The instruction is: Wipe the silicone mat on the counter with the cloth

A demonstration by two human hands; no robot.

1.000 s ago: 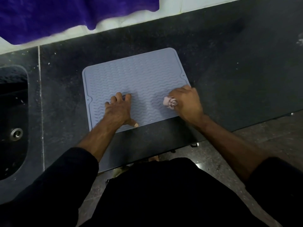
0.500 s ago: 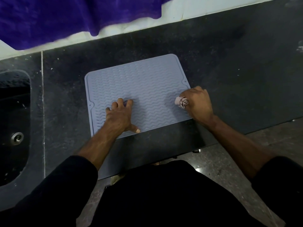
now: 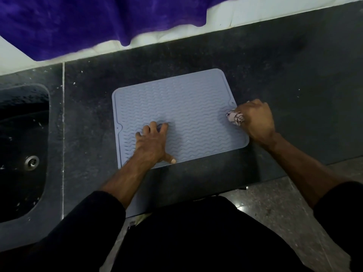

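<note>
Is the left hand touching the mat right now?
Touching. The head view shows the left hand spread on the silicone mat, fingers and thumb pressing its ridged surface.

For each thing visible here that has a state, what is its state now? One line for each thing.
silicone mat: lying flat on the counter, held down.
left hand: fingers spread, pressing on the mat's near left part.
right hand: gripping the cloth at the mat's right edge.
cloth: bunched up, resting on the mat.
sink: holds no dishes, drain uncovered.
purple fabric: draped at the back, above the counter.
</note>
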